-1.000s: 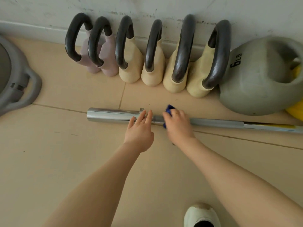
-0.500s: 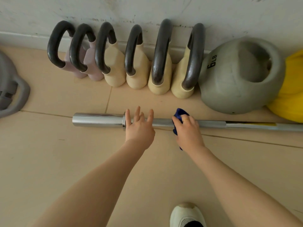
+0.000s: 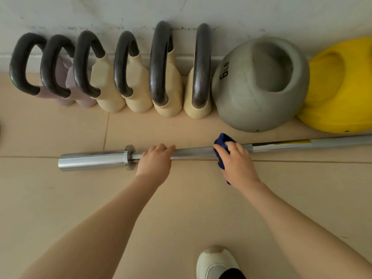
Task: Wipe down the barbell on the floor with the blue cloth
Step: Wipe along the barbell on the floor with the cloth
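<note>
Both forearms reach forward and down to the barbell [image 3: 191,153], which lies on the tiled floor [image 3: 60,198] parallel to the wall. The left hand [image 3: 155,161] lies palm-down on the shaft just beside the collar, fingers curled over the bar. The right hand [image 3: 236,162] grips the blue cloth [image 3: 220,144], which is bunched around the shaft further right; a ring shows on one finger. Behind the bar, against the wall, stand six kettlebells [image 3: 138,81] with dark handles, a grey 6 LB ball weight [image 3: 251,93] and a yellow weight [image 3: 340,93]. A white shoe [image 3: 213,262] appears at the lower edge.
</note>
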A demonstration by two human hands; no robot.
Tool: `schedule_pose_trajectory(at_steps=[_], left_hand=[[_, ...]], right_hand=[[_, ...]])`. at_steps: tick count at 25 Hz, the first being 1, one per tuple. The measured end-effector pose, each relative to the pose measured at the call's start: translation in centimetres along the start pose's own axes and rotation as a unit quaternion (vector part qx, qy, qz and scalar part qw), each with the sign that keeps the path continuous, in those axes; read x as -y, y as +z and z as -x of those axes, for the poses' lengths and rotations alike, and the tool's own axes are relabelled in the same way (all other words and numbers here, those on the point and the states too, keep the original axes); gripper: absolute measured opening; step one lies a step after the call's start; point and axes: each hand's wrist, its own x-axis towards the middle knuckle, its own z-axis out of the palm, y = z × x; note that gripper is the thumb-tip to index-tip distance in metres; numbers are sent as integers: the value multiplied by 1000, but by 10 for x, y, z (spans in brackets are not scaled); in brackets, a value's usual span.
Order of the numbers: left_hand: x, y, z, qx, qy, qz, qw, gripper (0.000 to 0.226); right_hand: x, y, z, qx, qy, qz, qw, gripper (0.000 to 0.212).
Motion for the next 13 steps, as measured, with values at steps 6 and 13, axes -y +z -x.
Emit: schedule_pose_trajectory(at_steps=[6,13], left_hand=[[12,-3,-3,20,35,-22,999,39],[15,6,2,80,35,0,996,32]], right_hand=[[-20,-2,13,-64,208,46,975,39],[-36,-15,13,13,163,15,986,23]])
